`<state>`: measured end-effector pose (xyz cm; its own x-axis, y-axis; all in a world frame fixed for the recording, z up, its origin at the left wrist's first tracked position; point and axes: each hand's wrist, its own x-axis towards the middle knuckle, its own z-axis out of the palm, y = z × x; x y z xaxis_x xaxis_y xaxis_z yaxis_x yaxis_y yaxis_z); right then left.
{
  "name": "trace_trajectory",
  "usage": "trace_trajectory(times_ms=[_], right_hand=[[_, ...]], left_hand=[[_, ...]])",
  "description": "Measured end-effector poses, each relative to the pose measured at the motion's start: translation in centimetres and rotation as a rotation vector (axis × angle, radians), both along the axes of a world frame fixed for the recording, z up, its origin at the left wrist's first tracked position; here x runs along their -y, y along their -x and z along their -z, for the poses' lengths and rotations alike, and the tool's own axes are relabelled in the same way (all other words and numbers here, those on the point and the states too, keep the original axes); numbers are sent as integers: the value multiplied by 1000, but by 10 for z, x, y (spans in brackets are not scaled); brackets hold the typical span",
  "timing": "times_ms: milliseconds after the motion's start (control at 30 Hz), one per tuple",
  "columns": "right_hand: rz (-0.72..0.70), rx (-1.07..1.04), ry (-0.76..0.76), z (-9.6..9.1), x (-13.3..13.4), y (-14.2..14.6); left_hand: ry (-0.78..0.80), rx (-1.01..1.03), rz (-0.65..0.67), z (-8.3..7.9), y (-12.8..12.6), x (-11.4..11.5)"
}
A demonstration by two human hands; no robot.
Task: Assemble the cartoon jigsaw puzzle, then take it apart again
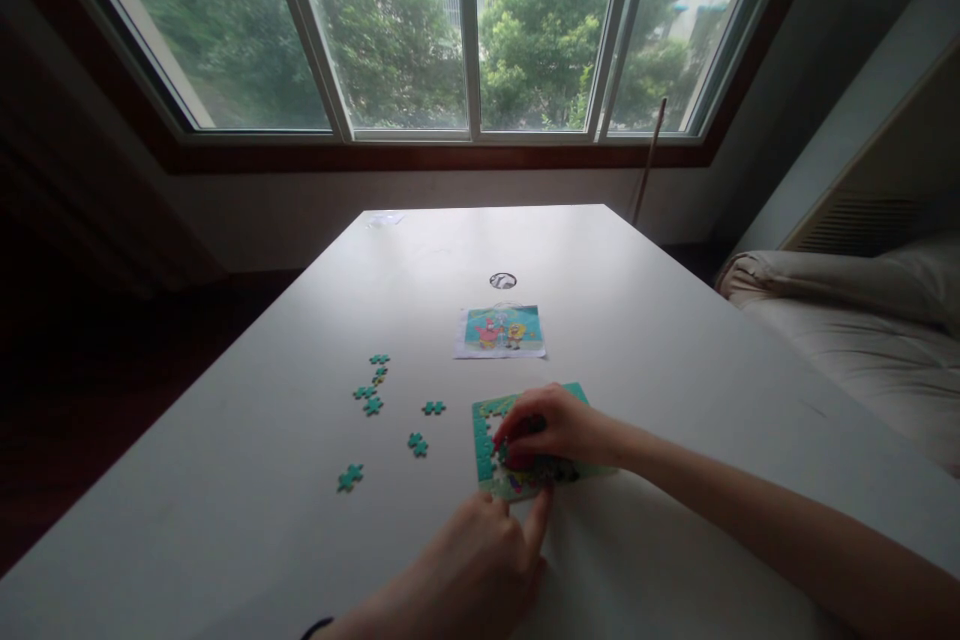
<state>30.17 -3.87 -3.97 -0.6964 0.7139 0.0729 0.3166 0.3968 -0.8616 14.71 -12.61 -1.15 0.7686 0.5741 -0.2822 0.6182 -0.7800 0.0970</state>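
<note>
A jigsaw puzzle (484, 440) in a green tray lies on the white table, with teal pieces fitted along its left side and a pale gap beside them. My right hand (551, 428) reaches in from the right over it. Its fingers are pinched at a small teal puzzle piece (502, 456) above the gap, and the hand hides much of the picture. My left hand (487, 550) rests at the tray's near edge, thumb and finger apart and touching the rim. Its other fingers are curled underneath, partly hidden.
Loose teal pieces (373, 406) lie scattered to the left, several of them, one piece (349, 477) nearest me. Behind the puzzle is a printed cartoon picture (501, 330), then a round black-and-white mark (503, 281). Clear plastic (385, 219) lies at the far left corner. A sofa (840, 310) stands right.
</note>
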Motion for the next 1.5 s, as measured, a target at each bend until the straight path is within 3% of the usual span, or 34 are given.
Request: trace_trajectory(times_ms=[133, 400, 667, 800, 967, 1200, 1500], right_hand=[[8, -29, 40, -1, 3, 1], [-17, 58, -89, -9, 4, 2], [113, -113, 170, 3, 0, 3], [161, -290, 409, 10, -4, 5], [126, -406, 624, 4, -5, 6], [144, -443, 717, -2, -3, 6], [232, -419, 696, 0, -3, 7]], left_hand=[[9, -6, -5, 0, 0, 0], [5, 39, -7, 5, 1, 0], [1, 91, -13, 7, 2, -1], [26, 58, -16, 5, 2, 0], [18, 81, -27, 5, 2, 1], [51, 35, -11, 2, 0, -2], [33, -9, -16, 0, -1, -1]])
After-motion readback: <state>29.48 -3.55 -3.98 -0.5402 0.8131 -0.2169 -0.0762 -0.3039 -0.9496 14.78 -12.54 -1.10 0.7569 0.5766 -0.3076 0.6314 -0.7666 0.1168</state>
